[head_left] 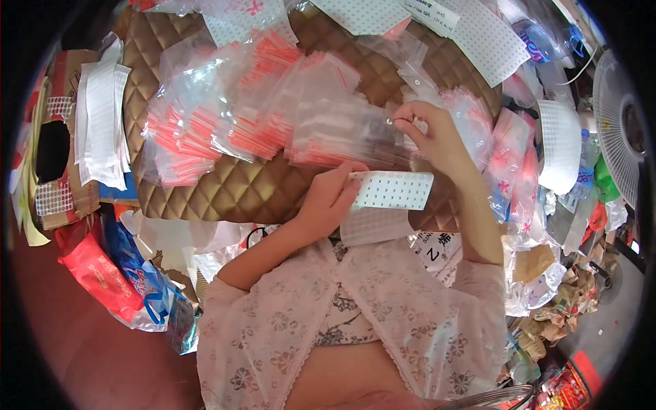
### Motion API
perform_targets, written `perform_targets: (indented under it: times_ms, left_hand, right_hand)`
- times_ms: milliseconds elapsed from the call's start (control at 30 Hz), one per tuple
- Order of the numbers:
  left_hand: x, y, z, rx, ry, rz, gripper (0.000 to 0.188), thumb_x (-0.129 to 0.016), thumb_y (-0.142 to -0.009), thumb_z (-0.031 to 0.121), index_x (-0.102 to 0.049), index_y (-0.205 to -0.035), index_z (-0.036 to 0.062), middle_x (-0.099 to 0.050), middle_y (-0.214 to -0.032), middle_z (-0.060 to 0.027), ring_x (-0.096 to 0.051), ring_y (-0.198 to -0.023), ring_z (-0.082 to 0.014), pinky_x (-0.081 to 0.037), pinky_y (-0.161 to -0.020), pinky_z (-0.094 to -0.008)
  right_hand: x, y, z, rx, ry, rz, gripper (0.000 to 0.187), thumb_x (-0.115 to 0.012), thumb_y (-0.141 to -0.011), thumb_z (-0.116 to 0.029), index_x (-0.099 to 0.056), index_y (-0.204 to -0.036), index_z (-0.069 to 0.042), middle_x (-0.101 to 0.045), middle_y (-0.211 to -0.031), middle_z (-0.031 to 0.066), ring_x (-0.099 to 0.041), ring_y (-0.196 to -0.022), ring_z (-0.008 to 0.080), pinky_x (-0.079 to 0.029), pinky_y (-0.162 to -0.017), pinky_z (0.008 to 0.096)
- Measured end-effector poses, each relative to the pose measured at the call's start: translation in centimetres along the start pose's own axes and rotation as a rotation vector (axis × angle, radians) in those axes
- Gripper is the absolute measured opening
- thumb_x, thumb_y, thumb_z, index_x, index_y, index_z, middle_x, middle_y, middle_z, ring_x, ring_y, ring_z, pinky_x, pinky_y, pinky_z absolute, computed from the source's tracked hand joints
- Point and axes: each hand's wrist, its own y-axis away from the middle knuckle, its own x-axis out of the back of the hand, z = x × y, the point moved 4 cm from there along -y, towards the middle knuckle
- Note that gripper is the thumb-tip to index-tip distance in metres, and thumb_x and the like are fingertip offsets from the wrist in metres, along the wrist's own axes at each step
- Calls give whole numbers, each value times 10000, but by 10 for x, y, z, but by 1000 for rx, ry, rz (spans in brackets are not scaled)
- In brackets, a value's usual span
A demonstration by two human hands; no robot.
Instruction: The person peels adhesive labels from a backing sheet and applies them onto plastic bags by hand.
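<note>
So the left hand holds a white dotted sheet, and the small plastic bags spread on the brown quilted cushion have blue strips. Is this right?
Not quite: the strips on the small plastic bags are red, not blue, as the head view shows. The rest holds: the left hand holds the white dotted sheet, and the bags lie spread on the brown quilted cushion.

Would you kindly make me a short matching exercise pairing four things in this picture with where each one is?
Things:
1. white dotted sheet
2. clear bags with red strips
3. electric fan
4. red plastic bag

Places:
A. far right edge
B. on the brown quilted cushion
C. in the left hand
D. low on the left, below the cushion

Pairs: 1-C, 2-B, 3-A, 4-D
</note>
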Motion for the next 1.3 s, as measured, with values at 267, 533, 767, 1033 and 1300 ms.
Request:
perform_targets:
  times_ms: [267,533,767,1033,1300]
  left_hand:
    - [-8,-5,-13,141,66,-147,233,-466,-926,121,-571,-1015,-67,-594,-769,-27,-494,-723,-55,-427,-647,-231]
    - [-9,-7,-4,158,163,-84,234,-468,-917,139,-567,-880,-70,-501,-626,-106,-449,-625,-72,-402,-560,-277]
    - [2,-2,-8,357,274,-134,265,-460,-925,157,-594,-871,-66,-523,-627,-111,-475,-626,-72,-408,-565,-281]
    - [10,2,-13,280,140,-221,239,-468,-907,140,-583,-877,-67,-541,-650,-106,-503,-625,-106,-401,-565,-298]
    - [6,3,0,-233,-546,-3,153,-581,-787,101,-627,-910,23,-570,-864,-85,-560,-804,-259,-452,-712,-347]
  right_hand:
    - [-2,21,-5,307,608,48,218,-612,-755,-60,-625,-972,-64,-605,-930,83,-540,-895,271,-411,-796,369]
    - [-21,39,-54,295,103,-121,159,-666,-749,-92,-604,-883,-34,-563,-835,94,-555,-816,271,-465,-693,353]
    - [-34,48,-57,277,39,85,182,-689,-689,-36,-609,-852,-43,-567,-781,95,-563,-757,270,-463,-668,360]
    - [-42,45,-56,329,72,-15,155,-684,-691,-45,-608,-825,-45,-586,-799,82,-562,-763,265,-450,-654,334]
    - [-23,-1,-22,-52,-95,-39,145,-660,-723,-46,-576,-841,-58,-586,-802,59,-571,-770,242,-462,-698,332]
